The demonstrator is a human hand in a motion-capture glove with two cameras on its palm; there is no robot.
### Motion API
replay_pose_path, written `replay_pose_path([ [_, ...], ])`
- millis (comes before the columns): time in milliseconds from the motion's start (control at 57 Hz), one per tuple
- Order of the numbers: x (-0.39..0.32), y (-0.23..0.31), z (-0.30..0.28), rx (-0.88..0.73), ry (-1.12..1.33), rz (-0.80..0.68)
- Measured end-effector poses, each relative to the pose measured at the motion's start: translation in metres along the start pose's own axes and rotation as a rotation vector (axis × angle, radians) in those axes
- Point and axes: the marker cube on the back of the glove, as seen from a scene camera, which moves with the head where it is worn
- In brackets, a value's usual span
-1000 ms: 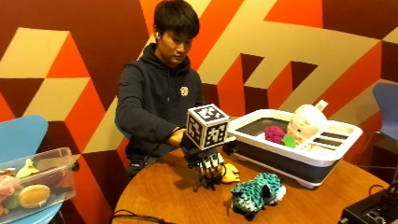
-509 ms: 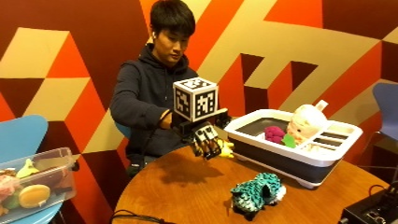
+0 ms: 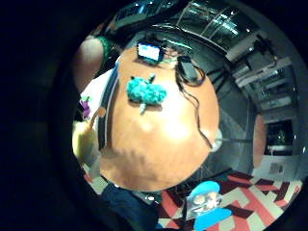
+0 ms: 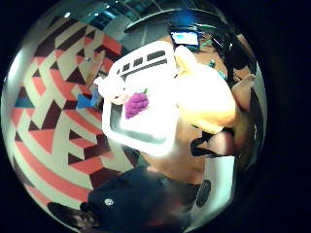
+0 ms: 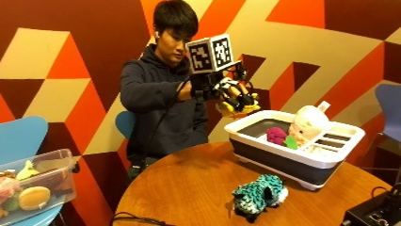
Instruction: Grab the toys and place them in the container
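Right hand grasping a yellow toy above the container (two toys already inside); the teal toy waits on the worktop.

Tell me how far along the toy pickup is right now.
Done: a purple grape toy and a cream plush already sit in the white container. In hand: the gloved right hand holds a yellow toy in the air near the container's edge, not yet released. Left: the teal plush lies on the round table.
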Motion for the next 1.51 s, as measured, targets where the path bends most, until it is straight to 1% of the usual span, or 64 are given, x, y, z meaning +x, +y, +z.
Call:
replay_pose_path([
  [123, -0.026, -0.013, 0.003, 0.035, -0.017, -0.075],
  [228, -0.053, -0.021, 0.013, 0.019, -0.020, -0.115],
  [439, -0.071, -0.040, 0.031, -0.024, -0.053, -0.130],
  [561, -0.084, -0.042, 0.050, -0.090, -0.057, -0.097],
  [667, -0.072, -0.045, 0.059, -0.203, -0.021, -0.086],
  [754, -0.074, -0.042, 0.062, -0.276, -0.057, -0.080],
  [824, -0.067, -0.042, 0.057, -0.279, -0.100, -0.072],
  [982, -0.034, -0.049, 0.041, -0.191, -0.106, -0.019],
  [1140, 0.025, -0.061, 0.046, -0.237, -0.053, 0.083],
  [1281, 0.067, -0.082, 0.082, -0.291, 0.039, 0.107],
  [1403, 0.080, -0.101, 0.130, -0.381, -0.013, 0.096],
  [1509, 0.080, -0.109, 0.172, -0.384, 0.030, 0.075],
])
